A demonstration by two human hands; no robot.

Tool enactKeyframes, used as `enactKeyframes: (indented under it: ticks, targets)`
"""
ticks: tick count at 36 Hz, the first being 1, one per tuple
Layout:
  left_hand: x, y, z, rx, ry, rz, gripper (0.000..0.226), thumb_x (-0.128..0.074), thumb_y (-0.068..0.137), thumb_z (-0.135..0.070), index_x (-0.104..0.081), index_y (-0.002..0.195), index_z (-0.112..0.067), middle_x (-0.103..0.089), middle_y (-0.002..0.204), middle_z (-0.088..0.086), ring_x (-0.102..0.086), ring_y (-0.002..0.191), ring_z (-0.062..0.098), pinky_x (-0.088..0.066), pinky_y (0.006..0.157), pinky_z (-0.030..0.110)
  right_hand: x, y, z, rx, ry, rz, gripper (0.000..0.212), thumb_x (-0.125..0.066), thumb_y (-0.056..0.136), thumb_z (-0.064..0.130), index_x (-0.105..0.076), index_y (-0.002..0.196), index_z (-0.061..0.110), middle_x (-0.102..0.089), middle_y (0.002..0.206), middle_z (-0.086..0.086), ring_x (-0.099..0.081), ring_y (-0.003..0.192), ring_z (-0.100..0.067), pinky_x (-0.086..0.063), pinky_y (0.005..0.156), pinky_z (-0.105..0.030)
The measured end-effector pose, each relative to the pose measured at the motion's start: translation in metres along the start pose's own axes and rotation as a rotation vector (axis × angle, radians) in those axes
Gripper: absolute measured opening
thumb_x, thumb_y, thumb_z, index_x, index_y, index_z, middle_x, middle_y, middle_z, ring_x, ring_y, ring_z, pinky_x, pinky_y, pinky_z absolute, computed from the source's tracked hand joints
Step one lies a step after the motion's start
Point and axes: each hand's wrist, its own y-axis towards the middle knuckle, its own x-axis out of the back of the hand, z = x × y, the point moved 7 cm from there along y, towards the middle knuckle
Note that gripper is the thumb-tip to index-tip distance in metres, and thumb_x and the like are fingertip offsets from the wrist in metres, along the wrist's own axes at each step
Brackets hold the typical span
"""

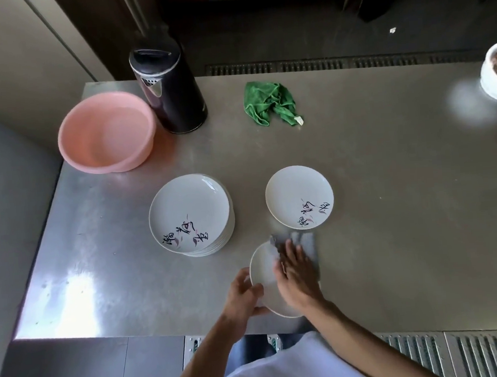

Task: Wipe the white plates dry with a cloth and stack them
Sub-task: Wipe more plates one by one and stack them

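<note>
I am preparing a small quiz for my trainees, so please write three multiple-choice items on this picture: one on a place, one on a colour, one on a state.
1. Where does the green cloth lie?
A. In a basin.
B. On the table, right of the black kettle.
C. On a plate.

2. What colour is the wiping cloth under the right hand?
A. Grey.
B. Green.
C. Pink.

3. What does the left hand do?
A. Grips the rim of the plate being wiped.
B. Lies flat on the table.
C. Holds the kettle.

Key:
1 B, it lies crumpled on bare steel beside the kettle.
2 A, grey fabric shows around the straight fingers.
3 A, its fingers curl round the plate's left rim.
</note>
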Motion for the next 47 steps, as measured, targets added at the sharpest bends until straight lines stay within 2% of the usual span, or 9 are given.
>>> enactKeyframes:
  ticks: [5, 11, 15, 19, 22, 27, 32, 37, 47]
  targets:
    - [-0.002, 0.002, -0.006, 0.007, -0.026, -0.018, 0.037, -0.053, 0.087, 0.009, -0.06, 0.114, -0.015, -0.075, 0.106, 0.011, -0.074, 0.093, 0.027, -0.061, 0.065, 0.048, -0.011, -0.021, 0.034, 0.307, 0.185, 0.189, 0.048, -0.023, 0.11, 0.033, -0.02, 0.157, 0.026, 0.002, 0.163, 0.014, 0.007, 0.153, -0.009, 0.012, 0.118, -0.019]
    - [-0.003, -0.001, 0.01, 0.033, -0.157, -0.133, 0.035, -0.042, 0.081, 0.019, -0.049, 0.106, -0.005, -0.061, 0.105, 0.017, -0.06, 0.095, 0.032, -0.062, 0.07, 0.057, 0.007, -0.004, 0.001, 0.027, -0.081, 0.035, 0.057, -0.018, 0.107, 0.045, -0.022, 0.158, 0.021, -0.005, 0.167, 0.001, -0.002, 0.154, -0.018, 0.005, 0.123, -0.033]
    - [-0.006, -0.003, 0.016, 0.027, -0.106, -0.152, 0.02, -0.053, 0.089, 0.006, -0.051, 0.103, -0.008, -0.063, 0.105, 0.015, -0.064, 0.096, 0.028, -0.063, 0.066, 0.042, 0.008, -0.005, 0.007, 0.027, 0.138, 0.055, 0.054, -0.02, 0.108, 0.04, -0.023, 0.158, 0.019, -0.01, 0.167, -0.006, -0.003, 0.154, -0.016, 0.005, 0.124, -0.031]
    - [-0.002, -0.001, 0.015, 0.084, -0.046, -0.073, 0.013, -0.051, 0.101, -0.022, -0.058, 0.111, -0.016, -0.073, 0.108, 0.015, -0.074, 0.093, 0.03, -0.062, 0.069, 0.038, 0.002, -0.024, 0.025, 0.185, 0.392, 0.246, 0.052, -0.022, 0.108, 0.042, -0.022, 0.158, 0.026, -0.01, 0.163, 0.015, -0.003, 0.152, -0.003, -0.001, 0.125, -0.029]
    - [-0.006, -0.003, 0.014, 0.098, 0.011, 0.016, 0.025, -0.048, 0.103, -0.016, -0.065, 0.121, -0.016, -0.078, 0.107, 0.011, -0.077, 0.094, 0.028, -0.063, 0.075, 0.04, -0.007, -0.031, 0.03, 0.319, 0.188, 0.286, 0.049, -0.02, 0.109, 0.04, -0.025, 0.157, 0.031, -0.012, 0.165, 0.015, -0.001, 0.153, -0.005, 0.002, 0.123, -0.026]
    - [-0.01, -0.008, 0.008, 0.096, -0.029, -0.003, 0.039, -0.046, 0.098, 0.007, -0.062, 0.124, -0.018, -0.073, 0.114, 0.022, -0.074, 0.095, 0.036, -0.064, 0.076, 0.046, 0.005, -0.01, -0.002, -0.006, -0.169, 0.027, 0.057, -0.013, 0.107, 0.044, -0.014, 0.16, 0.023, 0.0, 0.167, -0.002, 0.003, 0.155, -0.023, 0.005, 0.124, -0.033]
    - [-0.01, -0.014, 0.002, 0.06, -0.06, -0.001, 0.034, -0.054, 0.098, 0.005, -0.062, 0.127, -0.01, -0.076, 0.109, 0.017, -0.075, 0.094, 0.029, -0.064, 0.078, 0.046, -0.015, -0.021, 0.022, 0.342, -0.061, 0.113, 0.052, -0.02, 0.108, 0.044, -0.016, 0.158, 0.029, 0.006, 0.159, 0.015, 0.003, 0.154, -0.013, 0.017, 0.116, -0.016]
    - [-0.011, -0.017, 0.012, 0.073, -0.125, -0.045, 0.048, -0.043, 0.094, 0.014, -0.061, 0.129, -0.013, -0.074, 0.107, 0.019, -0.074, 0.089, 0.031, -0.062, 0.069, 0.042, 0.006, -0.007, 0.001, -0.053, -0.093, 0.007, 0.055, -0.02, 0.107, 0.044, -0.024, 0.158, 0.022, -0.007, 0.167, -0.002, -0.005, 0.154, -0.021, -0.002, 0.124, -0.036]
    - [0.007, -0.011, 0.016, 0.055, -0.119, -0.143, 0.013, -0.055, 0.098, -0.008, -0.061, 0.108, -0.005, -0.074, 0.096, 0.017, -0.073, 0.088, 0.027, -0.059, 0.07, 0.036, 0.001, -0.04, 0.038, 0.241, 0.25, 0.221, 0.052, -0.025, 0.11, 0.037, -0.018, 0.158, 0.022, -0.007, 0.167, 0.006, 0.002, 0.151, -0.004, 0.004, 0.121, -0.021]
